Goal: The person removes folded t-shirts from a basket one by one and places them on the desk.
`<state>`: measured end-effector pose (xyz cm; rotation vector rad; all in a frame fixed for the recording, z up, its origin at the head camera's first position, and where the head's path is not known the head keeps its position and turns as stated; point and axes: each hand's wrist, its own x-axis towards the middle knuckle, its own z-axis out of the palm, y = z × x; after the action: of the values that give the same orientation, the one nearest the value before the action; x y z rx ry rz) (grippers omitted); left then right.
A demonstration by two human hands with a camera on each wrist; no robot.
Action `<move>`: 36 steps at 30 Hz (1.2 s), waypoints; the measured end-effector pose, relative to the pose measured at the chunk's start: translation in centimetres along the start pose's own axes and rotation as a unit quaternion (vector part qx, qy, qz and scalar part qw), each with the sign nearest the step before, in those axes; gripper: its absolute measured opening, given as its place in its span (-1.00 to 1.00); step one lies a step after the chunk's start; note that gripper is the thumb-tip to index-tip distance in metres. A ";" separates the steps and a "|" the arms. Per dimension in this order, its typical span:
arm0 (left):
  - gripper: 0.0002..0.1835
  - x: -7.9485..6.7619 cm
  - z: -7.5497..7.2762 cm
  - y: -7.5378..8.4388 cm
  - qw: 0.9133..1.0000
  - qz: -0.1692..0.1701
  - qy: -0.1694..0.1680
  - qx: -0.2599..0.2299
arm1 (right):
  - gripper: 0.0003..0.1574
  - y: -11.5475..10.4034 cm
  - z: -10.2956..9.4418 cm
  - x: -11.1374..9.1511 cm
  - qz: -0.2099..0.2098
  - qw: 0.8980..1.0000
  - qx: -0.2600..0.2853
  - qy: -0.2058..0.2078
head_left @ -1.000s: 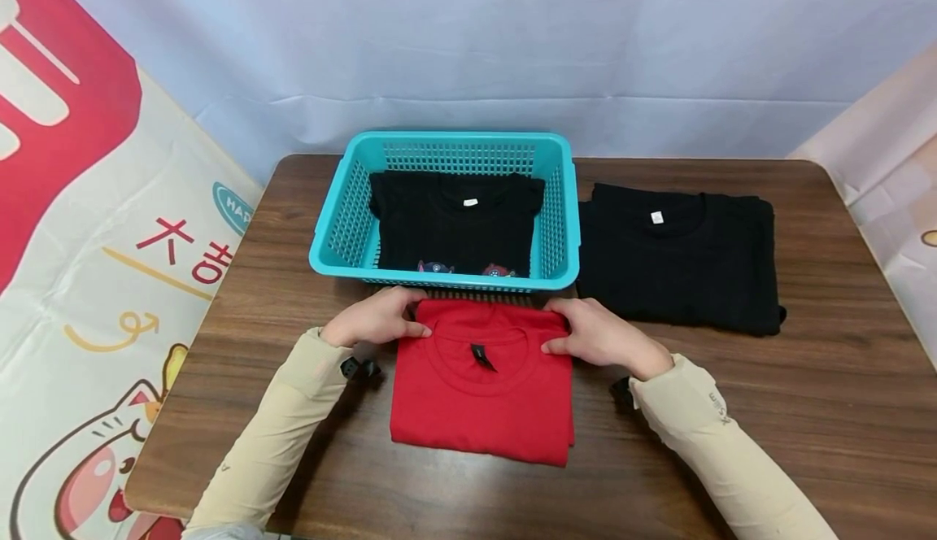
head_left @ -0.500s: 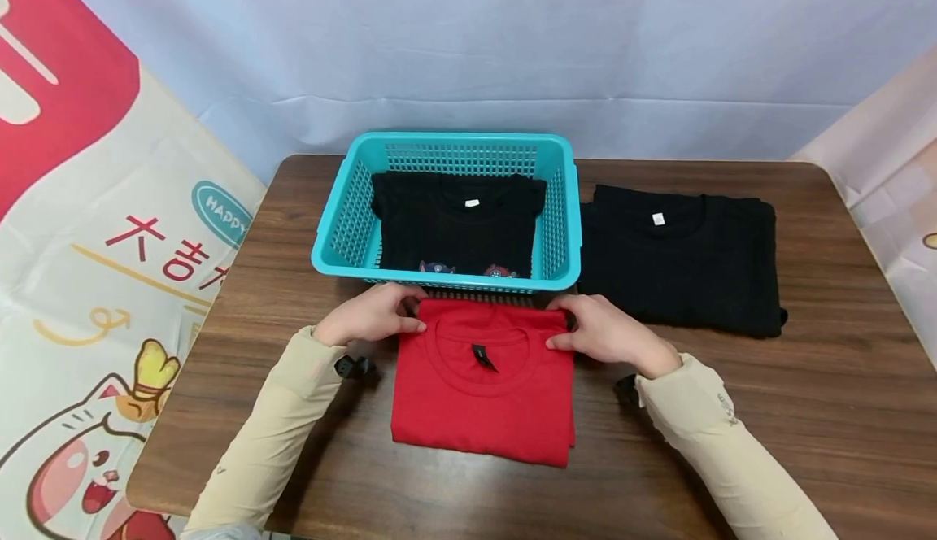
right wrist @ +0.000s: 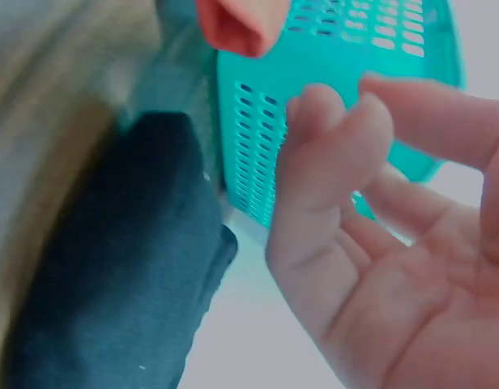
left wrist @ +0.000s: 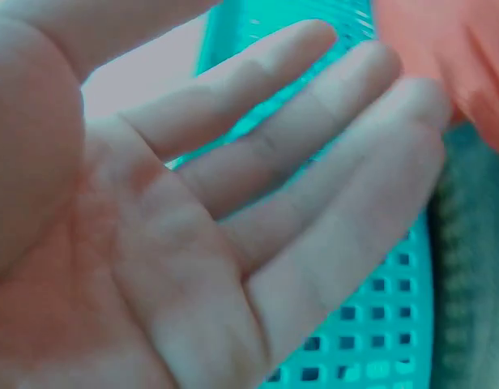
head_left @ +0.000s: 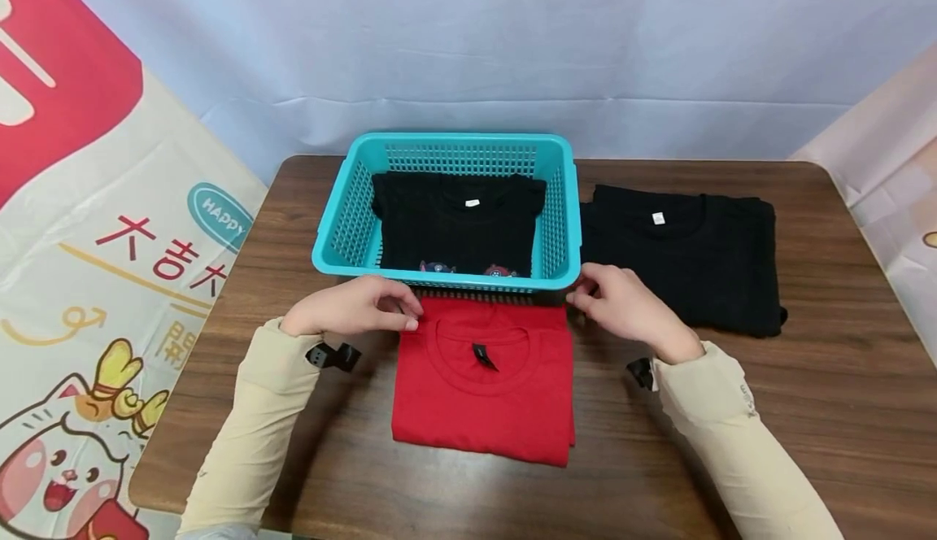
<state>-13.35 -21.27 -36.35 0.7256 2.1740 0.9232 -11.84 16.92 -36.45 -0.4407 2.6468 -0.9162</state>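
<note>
A folded red T-shirt point(head_left: 483, 418) with a black neck label lies in front of the turquoise basket point(head_left: 446, 281). By its upper left corner is my left hand point(head_left: 351, 306), holding nothing; the left wrist view shows the fingers extended point(left wrist: 274, 154). My right hand point(head_left: 625, 304), fingers loosely bent around nothing, is just off the shirt's upper right corner, near the basket's front right corner. Inside the basket lies a folded black T-shirt point(head_left: 457, 227) with small printed figures at its lower edge. In the right wrist view the basket's perforated wall point(right wrist: 253, 146) shows behind the fingers.
Right of the basket lies a folded black garment point(head_left: 681, 272) with a white label, close to my right hand. All of it rests on a brown wooden table point(head_left: 827, 410). A pale curtain point(head_left: 468, 44) hangs behind, and a printed cloth point(head_left: 146, 223) hangs at the left.
Both hands have come away from the red T-shirt's upper corners: the left moved leftward, the right moved rightward and slightly back. The shirt and the basket stay where they were.
</note>
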 end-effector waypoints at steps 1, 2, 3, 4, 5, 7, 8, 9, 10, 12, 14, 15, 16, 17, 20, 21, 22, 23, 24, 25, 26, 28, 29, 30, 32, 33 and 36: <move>-0.64 -0.1 -0.2 0.1 1.000 0.004 -0.002 -0.020 | -0.86 -0.2 -0.2 0.1 0.007 1.000 -0.003 0.015; -0.62 -0.2 -0.4 0.2 0.999 0.009 -0.001 -0.039 | -0.83 -0.3 -0.5 0.1 0.013 0.999 -0.001 0.031; -0.61 -0.3 -0.6 0.3 0.998 0.014 0.001 -0.059 | -0.80 -0.4 -0.6 0.2 0.016 0.998 0.000 0.055; -0.62 -0.4 -0.7 0.3 0.997 0.019 0.005 -0.078 | -0.78 -0.5 -0.6 0.2 0.017 0.996 0.002 0.082; -0.63 -0.5 -0.9 0.4 0.995 0.024 0.012 -0.092 | -0.76 -0.5 -0.6 0.3 0.017 0.994 0.007 0.109; -0.66 -0.6 -1.1 0.4 0.992 0.038 0.032 -0.112 | -0.74 -0.6 -0.5 0.4 0.010 0.985 0.021 0.172; -0.69 -0.6 -1.3 0.5 0.991 0.044 0.048 -0.116 | -0.75 -0.6 -0.5 0.5 0.004 0.979 0.030 0.201; -0.70 -0.6 -1.5 0.6 0.990 0.047 0.065 -0.118 | -0.75 -0.7 -0.4 0.6 0.000 0.973 0.037 0.226; -0.72 -0.5 -1.6 0.7 0.988 0.048 0.085 -0.116 | -0.76 -0.8 -0.4 0.6 -0.005 0.969 0.051 0.240; -0.74 -0.3 -2.0 0.9 0.985 0.043 0.128 -0.107 | -0.75 -1.2 -0.4 0.8 -0.014 0.965 0.090 0.248; -0.74 0.1 -2.3 1.0 0.979 0.029 0.174 -0.098 | -0.71 -1.8 -0.5 1.1 -0.022 0.964 0.131 0.228; -0.74 0.3 -2.5 1.1 0.976 0.021 0.196 -0.094 | -0.70 -2.1 -0.5 1.3 -0.025 0.966 0.148 0.212; -0.74 0.6 -2.6 1.1 0.972 0.011 0.218 -0.091 | -0.67 -2.5 -0.5 1.5 -0.028 0.967 0.162 0.193; -0.73 1.0 -2.8 1.1 0.967 0.001 0.237 -0.090 | -0.65 -2.9 -0.4 1.7 -0.030 0.970 0.169 0.173; -0.70 2.1 -3.0 0.9 0.953 -0.031 0.283 -0.101 | -0.58 -4.0 -0.1 2.5 -0.033 0.980 0.159 0.119; -0.69 2.5 -3.0 0.7 0.949 -0.044 0.295 -0.101 | -0.56 -4.3 0.1 2.9 -0.032 0.983 0.151 0.102; -0.68 2.9 -3.1 0.6 0.946 -0.058 0.306 -0.096 | -0.54 -4.6 0.4 3.2 -0.033 0.986 0.142 0.087; -0.68 3.2 -3.1 0.4 0.942 -0.070 0.317 -0.082 | -0.51 -4.8 0.6 3.6 -0.033 0.988 0.131 0.072; -0.67 3.6 -3.1 0.1 0.939 -0.080 0.327 -0.065 | -0.48 -5.0 0.9 4.1 -0.034 0.990 0.119 0.060; -0.67 3.9 -3.0 -0.1 0.936 -0.090 0.337 -0.046 | -0.46 -5.2 1.2 4.5 -0.031 0.993 0.107 0.048; -0.67 4.2 -3.0 -0.3 0.933 -0.099 0.346 -0.024 | -0.44 -5.4 1.4 4.9 -0.029 0.994 0.094 0.037; -0.66 4.8 -3.0 -0.7 0.927 -0.115 0.357 0.015 | -0.38 -5.7 1.8 5.8 -0.023 0.997 0.066 0.024; -0.65 5.0 -3.0 -0.8 0.926 -0.120 0.357 0.027 | -0.37 -5.8 1.9 6.2 -0.017 0.998 0.055 0.020; -0.64 5.2 -3.0 -0.9 0.926 -0.126 0.355 0.032 | -0.35 -5.8 2.0 6.6 -0.007 0.999 0.043 0.018; -0.60 5.6 -3.1 -1.0 0.928 -0.141 0.342 0.037 | -0.32 -5.9 2.1 7.3 0.012 1.000 0.026 0.013; -0.58 5.8 -3.2 -1.0 0.929 -0.151 0.336 0.039 | -0.30 -5.9 2.2 7.6 0.022 1.000 0.020 0.010; -0.53 6.1 -3.6 -1.1 0.929 -0.182 0.320 0.042 | -0.28 -5.8 2.2 8.4 0.047 0.999 0.002 0.000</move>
<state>-20.15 -19.18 -37.44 0.0206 2.7967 0.9553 -17.54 8.20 -35.90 -0.3123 2.6408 -0.8941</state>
